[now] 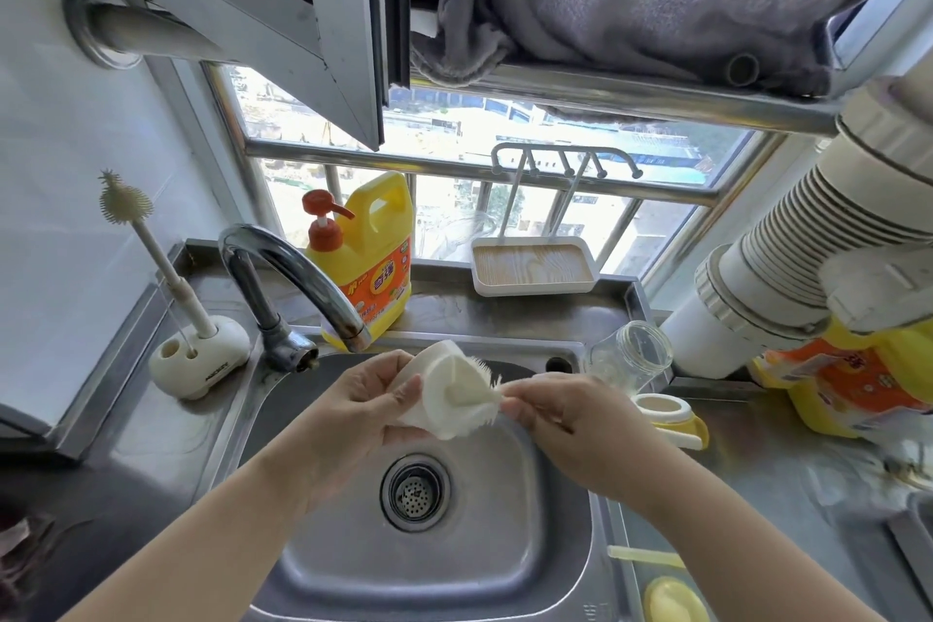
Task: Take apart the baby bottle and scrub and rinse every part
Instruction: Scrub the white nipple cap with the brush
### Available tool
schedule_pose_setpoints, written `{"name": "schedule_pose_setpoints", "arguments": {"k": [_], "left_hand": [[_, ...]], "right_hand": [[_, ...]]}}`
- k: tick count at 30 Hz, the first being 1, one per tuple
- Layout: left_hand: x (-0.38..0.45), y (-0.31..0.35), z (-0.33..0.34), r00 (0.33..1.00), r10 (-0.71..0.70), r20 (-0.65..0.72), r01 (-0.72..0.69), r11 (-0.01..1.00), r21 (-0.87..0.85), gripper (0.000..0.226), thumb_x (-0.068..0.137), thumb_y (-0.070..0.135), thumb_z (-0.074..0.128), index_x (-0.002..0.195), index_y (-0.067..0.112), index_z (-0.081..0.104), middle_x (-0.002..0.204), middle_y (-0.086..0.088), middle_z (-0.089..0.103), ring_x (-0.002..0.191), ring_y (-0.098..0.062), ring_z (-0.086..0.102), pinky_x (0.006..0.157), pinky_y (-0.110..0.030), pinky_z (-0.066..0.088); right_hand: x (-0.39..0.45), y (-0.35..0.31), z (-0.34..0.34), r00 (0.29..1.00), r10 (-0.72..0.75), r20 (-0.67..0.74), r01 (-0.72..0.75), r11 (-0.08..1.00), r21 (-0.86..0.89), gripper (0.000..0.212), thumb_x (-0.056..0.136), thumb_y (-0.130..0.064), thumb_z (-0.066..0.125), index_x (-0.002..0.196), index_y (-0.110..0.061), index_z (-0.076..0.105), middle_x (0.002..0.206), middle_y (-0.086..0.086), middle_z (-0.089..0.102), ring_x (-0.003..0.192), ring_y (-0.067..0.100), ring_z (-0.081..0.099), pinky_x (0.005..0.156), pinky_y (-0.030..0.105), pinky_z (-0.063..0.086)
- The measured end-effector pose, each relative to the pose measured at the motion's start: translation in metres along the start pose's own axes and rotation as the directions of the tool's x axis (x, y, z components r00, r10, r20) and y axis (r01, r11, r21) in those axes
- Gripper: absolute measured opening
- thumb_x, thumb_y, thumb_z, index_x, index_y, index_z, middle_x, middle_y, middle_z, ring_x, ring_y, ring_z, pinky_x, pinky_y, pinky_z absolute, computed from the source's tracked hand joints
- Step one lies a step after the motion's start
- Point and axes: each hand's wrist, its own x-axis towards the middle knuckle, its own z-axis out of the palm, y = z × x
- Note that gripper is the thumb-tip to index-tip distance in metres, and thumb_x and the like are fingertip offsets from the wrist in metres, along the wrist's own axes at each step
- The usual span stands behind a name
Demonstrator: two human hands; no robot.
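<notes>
- White plastic bottle cap (444, 389), dome-shaped, is held above the stainless steel sink (505, 520), just in front of the tap spout.
- The left hand (363, 404) grips the cap from its left side, thumb and fingers curled round its wall.
- The right hand (565, 414) pinches the handle of a small silicone brush (479, 391); its bristled head lies against the open side of the cap, bristles splayed at the rim.
- The glass bottle body (628, 356), clear and without its top, lies tilted on the worktop (757, 460) at the sink's right rear corner, mouth turned toward the window.
- Just in front of it, a cream and yellow handled collar (666, 414) sits on the worktop beside the sink edge.
- A yellow round part (674, 601) lies lower right, near the frame edge; what it is cannot be told.
- The chrome tap (298, 278) arches over the basin; no water shows at its spout.
- The drain strainer (416, 492) sits in the middle of the basin, below the hands.
- A long-handled bottle brush (151, 242) stands upright in a white holder (199, 359) left of the tap.
- A yellow detergent jug (368, 258) with an orange pump stands behind the tap at the window.
- A white drying tray (535, 265) with a hook rail rests on the ledge to its right.
</notes>
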Motion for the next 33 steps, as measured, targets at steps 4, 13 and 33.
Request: {"name": "schedule_pose_setpoints", "arguments": {"k": [4,13,33], "left_hand": [[0.002,0.000,-0.004,1.000,-0.008,-0.005,0.008,0.998,0.059,0.007,0.082,0.010,0.064,0.082,0.005,0.059,0.088,-0.010,0.063,0.088,-0.023,0.065,0.070,-0.035,0.059],[0.001,-0.005,0.000,0.998,-0.047,-0.028,0.047,0.999,-0.001,0.022,0.083,0.024,0.056,0.097,0.007,0.061,0.099,-0.012,0.065,0.095,-0.027,0.064,0.078,-0.046,0.057],[-0.002,-0.001,0.001,0.999,0.016,-0.029,-0.014,0.997,0.081,0.029,0.076,0.026,0.059,0.100,0.012,0.067,0.099,-0.011,0.068,0.093,-0.022,0.066,0.080,-0.043,0.057]], "right_hand": [[0.004,0.007,0.000,0.992,0.082,-0.095,-0.081,0.997,0.006,0.038,0.090,-0.052,0.035,0.108,-0.038,0.065,0.086,-0.008,0.069,0.079,0.009,0.058,0.073,0.034,0.050],[0.003,0.002,0.005,0.991,0.092,-0.092,-0.091,0.996,0.022,0.029,0.094,-0.045,0.041,0.107,-0.036,0.066,0.070,-0.007,0.064,0.067,0.010,0.055,0.068,0.034,0.049],[0.003,-0.006,0.000,0.989,0.095,-0.114,-0.095,0.995,0.004,0.033,0.095,-0.046,0.040,0.107,-0.032,0.067,0.054,-0.018,0.050,0.054,0.002,0.046,0.060,0.028,0.042]]}}
